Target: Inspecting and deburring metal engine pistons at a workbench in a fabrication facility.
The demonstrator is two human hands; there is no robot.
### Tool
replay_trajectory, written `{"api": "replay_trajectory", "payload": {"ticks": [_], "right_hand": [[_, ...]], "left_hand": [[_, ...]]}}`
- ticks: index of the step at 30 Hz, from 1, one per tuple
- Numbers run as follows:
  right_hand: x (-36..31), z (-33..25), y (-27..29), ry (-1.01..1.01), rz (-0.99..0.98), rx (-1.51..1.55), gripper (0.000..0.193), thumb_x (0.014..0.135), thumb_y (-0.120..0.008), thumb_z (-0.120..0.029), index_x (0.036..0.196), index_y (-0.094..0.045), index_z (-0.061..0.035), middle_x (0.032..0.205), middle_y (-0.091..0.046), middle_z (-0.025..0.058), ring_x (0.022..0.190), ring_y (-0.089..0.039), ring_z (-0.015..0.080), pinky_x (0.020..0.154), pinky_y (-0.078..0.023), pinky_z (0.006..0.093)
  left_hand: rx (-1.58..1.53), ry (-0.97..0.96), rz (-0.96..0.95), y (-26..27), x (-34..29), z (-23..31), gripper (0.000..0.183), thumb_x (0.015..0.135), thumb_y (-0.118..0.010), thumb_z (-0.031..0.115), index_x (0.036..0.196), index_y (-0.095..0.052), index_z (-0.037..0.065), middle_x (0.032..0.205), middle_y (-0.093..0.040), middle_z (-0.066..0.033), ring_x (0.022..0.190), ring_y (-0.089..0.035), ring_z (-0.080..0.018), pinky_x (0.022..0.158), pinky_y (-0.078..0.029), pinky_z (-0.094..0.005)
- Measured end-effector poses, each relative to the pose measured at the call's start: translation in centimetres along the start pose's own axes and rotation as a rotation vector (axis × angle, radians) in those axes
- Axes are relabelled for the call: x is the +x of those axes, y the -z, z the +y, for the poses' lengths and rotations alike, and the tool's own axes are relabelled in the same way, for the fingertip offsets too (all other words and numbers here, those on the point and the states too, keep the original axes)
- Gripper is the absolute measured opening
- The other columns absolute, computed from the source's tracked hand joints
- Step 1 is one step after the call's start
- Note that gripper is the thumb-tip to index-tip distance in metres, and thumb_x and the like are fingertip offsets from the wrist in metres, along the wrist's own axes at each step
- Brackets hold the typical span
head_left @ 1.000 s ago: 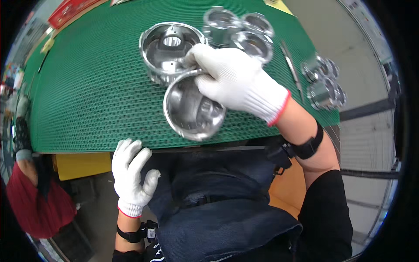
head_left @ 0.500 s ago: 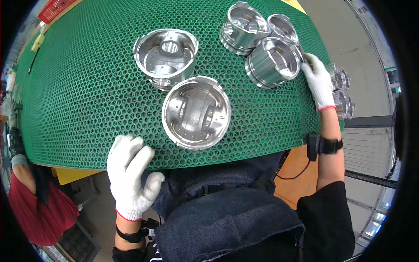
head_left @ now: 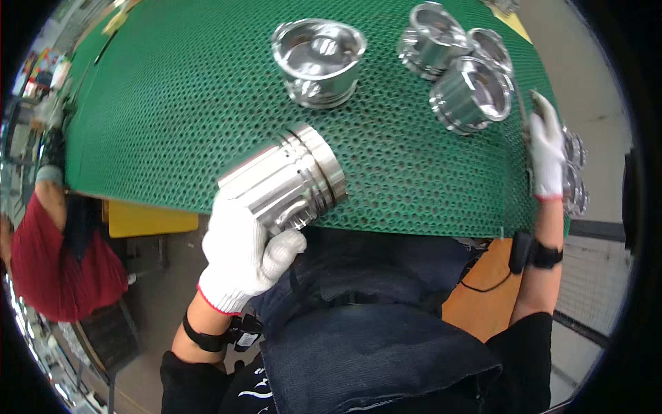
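My left hand (head_left: 238, 252), in a white knit glove, grips a silver metal piston (head_left: 286, 179) by its skirt end. The piston is tipped on its side near the table's front edge, its ring grooves turned to the upper right. Beyond it another piston (head_left: 318, 65) stands open side up. My gloved right hand (head_left: 547, 148) is at the table's right edge, its fingers bent and blurred around something thin and dark that I cannot make out. Just left of that hand is a cluster of three pistons (head_left: 472, 96).
A green perforated mat (head_left: 400, 179) covers the table. More pistons (head_left: 574, 190) sit past its right edge, beside my right wrist. At the left, a person in a red sleeve (head_left: 62, 262) works along the same table, near a yellow panel (head_left: 148, 219).
My left hand has moved up and right onto the nearest piston, which has gone from open side up to tipped on its side. My right hand has shifted slightly. The view has moved left.
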State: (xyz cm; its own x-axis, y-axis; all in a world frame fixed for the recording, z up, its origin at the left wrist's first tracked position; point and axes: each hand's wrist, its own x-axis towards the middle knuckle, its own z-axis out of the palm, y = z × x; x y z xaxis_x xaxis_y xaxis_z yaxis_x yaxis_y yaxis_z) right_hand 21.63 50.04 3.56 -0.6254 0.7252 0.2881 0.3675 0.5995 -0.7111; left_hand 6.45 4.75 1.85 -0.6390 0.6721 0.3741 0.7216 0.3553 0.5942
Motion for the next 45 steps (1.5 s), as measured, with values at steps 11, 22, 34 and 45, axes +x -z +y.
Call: {"api": "replay_trajectory", "payload": {"ticks": [11,22,34,45], "right_hand": [[-11.6,-8.4,-5.9,-0.414,-0.683,0.93,0.039,0.088,-0.051,-0.009,0.122,-0.058,0.0075,0.076,-0.064,0.0134,0.041,-0.048,0.0111,0.036,-0.035,0.0222],[-12.2,-7.6,-5.6,-0.434,-0.697,1.147,0.037,0.092,-0.05,-0.01,0.124,-0.057,0.009,0.078,-0.064,0.0143,0.044,-0.052,0.0119,0.035,-0.037,0.0206],[-13.4,-10.8,-3.1,-0.439,-0.901,1.066,0.035,0.097,-0.043,-0.005,0.13,-0.052,0.0033,0.098,-0.067,0.0121,0.054,-0.06,0.0098,0.045,-0.05,0.0219],[-10.0,-11.6,-8.0,0.812,-0.176,-0.138,0.036,0.078,-0.063,-0.004,0.113,-0.068,-0.0127,0.072,-0.059,0.0034,0.061,-0.062,0.0219,0.053,-0.05,0.0334]], "left_hand": [[-0.181,0.217,-0.225,0.3,-5.6,-1.5,0.024,0.087,-0.068,0.034,0.1,-0.076,0.015,0.109,-0.071,-0.0095,0.107,-0.064,-0.0357,0.099,-0.047,-0.0443],[-0.488,0.457,0.255,0.0,-2.3,-1.3,0.039,0.09,-0.07,0.021,0.122,-0.063,0.0,0.124,-0.061,-0.0202,0.112,-0.062,-0.0326,0.1,-0.048,-0.0396],[0.544,-0.488,-0.215,3.5,6.2,1.2,0.039,0.066,-0.08,0.018,0.101,-0.066,0.008,0.127,-0.06,-0.018,0.117,-0.055,-0.0441,0.101,-0.042,-0.0595],[-0.046,-0.365,-0.01,-1.7,10.3,2.7,0.014,0.079,-0.067,0.007,0.093,-0.067,0.003,0.096,-0.06,-0.0134,0.09,-0.059,-0.0275,0.082,-0.048,-0.0386]]}}
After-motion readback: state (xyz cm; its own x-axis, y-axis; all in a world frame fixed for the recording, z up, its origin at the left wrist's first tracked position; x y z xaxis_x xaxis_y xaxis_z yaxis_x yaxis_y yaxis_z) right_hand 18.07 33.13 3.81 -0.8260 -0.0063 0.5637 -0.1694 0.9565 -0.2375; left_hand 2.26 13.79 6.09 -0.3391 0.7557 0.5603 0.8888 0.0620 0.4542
